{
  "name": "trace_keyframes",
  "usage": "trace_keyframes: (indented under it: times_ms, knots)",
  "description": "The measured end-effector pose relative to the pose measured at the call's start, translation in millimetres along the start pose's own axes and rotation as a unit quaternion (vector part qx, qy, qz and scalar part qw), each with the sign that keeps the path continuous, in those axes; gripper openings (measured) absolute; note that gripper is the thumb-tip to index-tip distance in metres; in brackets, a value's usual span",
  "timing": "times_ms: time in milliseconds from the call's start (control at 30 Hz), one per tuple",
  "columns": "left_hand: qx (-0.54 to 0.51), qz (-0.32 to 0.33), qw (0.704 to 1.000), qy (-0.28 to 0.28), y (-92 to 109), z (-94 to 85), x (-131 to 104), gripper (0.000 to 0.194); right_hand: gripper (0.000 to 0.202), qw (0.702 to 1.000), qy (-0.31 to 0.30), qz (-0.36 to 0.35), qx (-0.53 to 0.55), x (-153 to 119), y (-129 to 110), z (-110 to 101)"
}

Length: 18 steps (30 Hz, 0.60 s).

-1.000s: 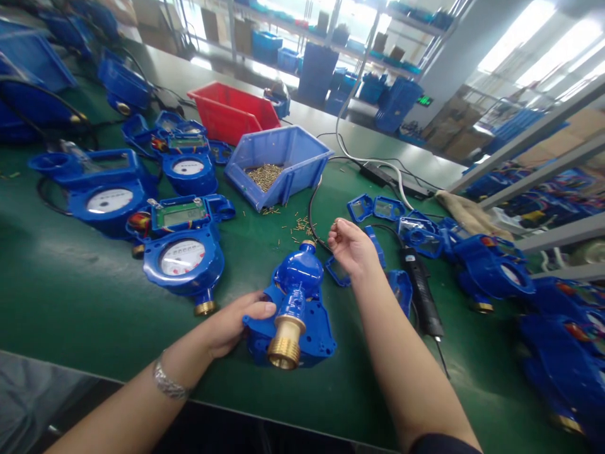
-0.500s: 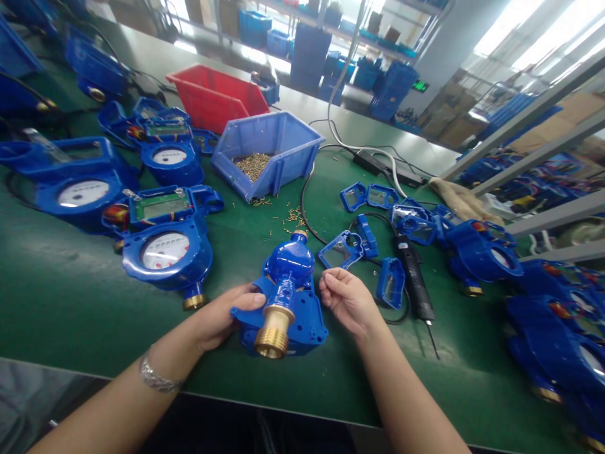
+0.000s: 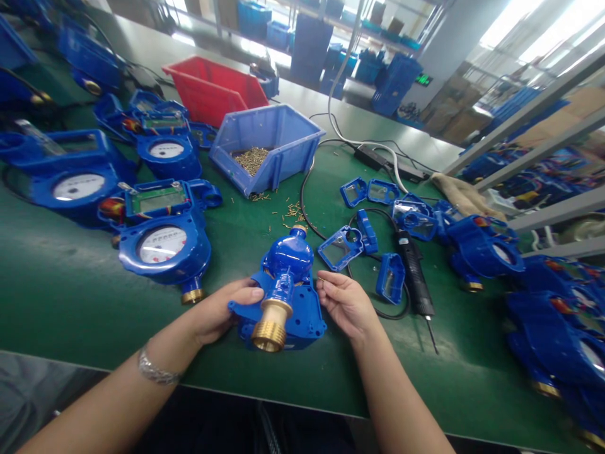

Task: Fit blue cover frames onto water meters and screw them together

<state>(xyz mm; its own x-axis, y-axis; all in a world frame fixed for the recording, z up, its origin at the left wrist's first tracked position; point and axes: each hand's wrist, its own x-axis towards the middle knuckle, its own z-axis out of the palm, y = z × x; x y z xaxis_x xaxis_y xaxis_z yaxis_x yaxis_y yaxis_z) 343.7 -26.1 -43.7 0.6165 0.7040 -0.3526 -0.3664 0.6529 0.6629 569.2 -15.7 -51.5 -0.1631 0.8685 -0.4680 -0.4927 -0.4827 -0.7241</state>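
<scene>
Clock centre: the blue meter body (image 3: 287, 257), on the counter (image 3: 265, 375) in front of the person, threaded brass end (image 3: 269, 336) toward 6 o'clock.
Left hand (image 3: 225, 312): at 8 o'clock, partly closed on the meter body's flange, thumb on top.
Right hand (image 3: 347, 307): at 4 o'clock, just beside it, fingers curled, thumb and forefinger close together; any hold is too small to tell.
Loose screws (image 3: 293, 211): near, at 12 o'clock.
Blue bin (image 3: 293, 157): beyond them, at 12, holding more screws.
Red bin (image 3: 208, 94): at 11.
Meter with dial (image 3: 163, 244): between 9 and 10.
Clear-windowed frame (image 3: 340, 248): at 2.
Power screwdriver (image 3: 413, 274): at 3, bit toward 5.
</scene>
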Motion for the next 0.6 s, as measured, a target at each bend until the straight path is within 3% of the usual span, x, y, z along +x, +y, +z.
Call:
trace_keyframes:
  times_ms: [333, 600]
  knots:
    - [-0.004, -0.011, 1.0, 0.005, 1.2, -0.1, -1.1, 0.031, 0.028, 0.994, 0.003, -0.051, -0.092, -14.4, -11.2, 17.7]
    - [0.002, -0.002, 1.0, 0.007, 2.2, 1.3, -1.3, 0.051, 0.021, 0.978, -0.002, -0.028, -0.206, -9.8, -16.6, 28.2]
